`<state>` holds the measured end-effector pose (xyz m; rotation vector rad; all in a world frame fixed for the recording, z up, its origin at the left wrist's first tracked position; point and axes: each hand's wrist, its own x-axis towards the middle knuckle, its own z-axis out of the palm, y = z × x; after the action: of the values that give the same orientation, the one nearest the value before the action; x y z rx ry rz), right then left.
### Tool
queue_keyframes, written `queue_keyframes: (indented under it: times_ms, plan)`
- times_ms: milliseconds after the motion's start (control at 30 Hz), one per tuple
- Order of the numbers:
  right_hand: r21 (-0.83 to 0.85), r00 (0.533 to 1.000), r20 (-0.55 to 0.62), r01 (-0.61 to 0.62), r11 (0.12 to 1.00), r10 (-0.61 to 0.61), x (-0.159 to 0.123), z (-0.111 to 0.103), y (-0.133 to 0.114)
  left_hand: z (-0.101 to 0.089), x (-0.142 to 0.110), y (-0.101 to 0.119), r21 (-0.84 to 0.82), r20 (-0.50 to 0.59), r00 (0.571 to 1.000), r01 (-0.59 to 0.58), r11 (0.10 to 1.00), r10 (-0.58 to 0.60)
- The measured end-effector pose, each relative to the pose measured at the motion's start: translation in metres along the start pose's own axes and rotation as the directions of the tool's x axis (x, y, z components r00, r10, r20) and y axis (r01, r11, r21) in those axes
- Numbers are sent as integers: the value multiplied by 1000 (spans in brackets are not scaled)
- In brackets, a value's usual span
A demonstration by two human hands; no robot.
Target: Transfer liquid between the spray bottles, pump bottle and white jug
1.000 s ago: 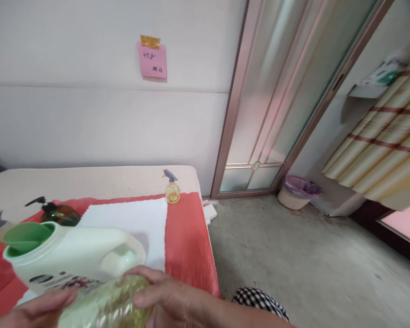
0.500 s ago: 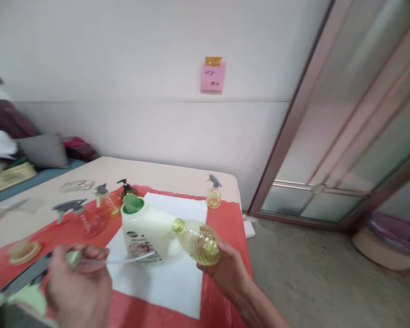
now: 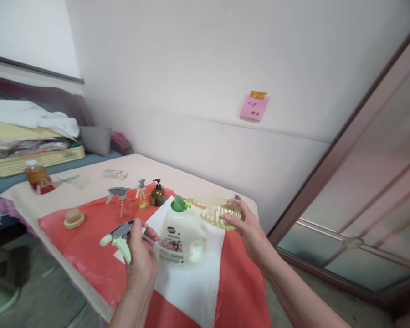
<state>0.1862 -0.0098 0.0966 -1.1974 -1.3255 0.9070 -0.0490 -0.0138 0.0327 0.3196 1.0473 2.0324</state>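
In my left hand is a grey and pale green spray trigger head, gripped by its collar. My right hand is wrapped round the base of a clear yellow bottle. That bottle lies tilted almost level, its mouth at the green spout of a large pale jug. Whether mouth and spout touch I cannot tell. The jug stands upright on a white cloth that lies over a red one.
Behind the left hand stand a clear spray bottle, a yellowish spray bottle and a dark pump bottle. A round beige lid lies on the red cloth. An amber bottle is at far left. A pink note hangs on the wall.
My right hand has tipped the yellow bottle further, bringing its mouth to the jug's spout. The spray head in my left hand has turned into clearer view. The camera has swung left.
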Motion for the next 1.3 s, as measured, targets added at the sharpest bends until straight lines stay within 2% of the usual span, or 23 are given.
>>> queue_keyframes:
  times_ms: [167, 367, 533, 667, 733, 900, 1033, 1200, 1300]
  plan:
    - [-233, 995, 100, 4, 973, 20, 24, 7, -35, -1, -2, 5, -22, 11, 1000, 7, 1000, -6]
    - [-428, 982, 187, 76, 901, 6, 41, 12, -72, -2, -2, 10, -71, 22, 997, 69, 995, -68]
    - [-590, 954, 297, 223, 776, -49, 44, 28, -100, -3, -1, 9, -120, 46, 993, 114, 986, -109]
    - [-680, 926, 370, 327, 656, -78, 43, 45, -119, -5, 0, 10, -116, 51, 993, 111, 987, -106]
    - [-695, 918, 386, 355, 625, -92, 44, 53, -127, -6, 0, 11, -118, 47, 993, 114, 986, -109]
    - [-593, 903, 394, 391, 704, -169, 52, 67, -133, -6, 0, 11, -107, 55, 988, 151, 983, -146]
    - [-534, 917, 347, 368, 762, -200, 50, 68, -127, -6, -2, 14, -106, 57, 989, 145, 984, -139]
    - [-517, 954, 221, 293, 805, -205, 37, 48, -106, -6, -5, 16, -75, 71, 989, 137, 988, -132]
    - [-321, 986, 68, 165, 933, -152, 24, 27, -71, -6, -6, 15, -64, 80, 990, 117, 991, -112]
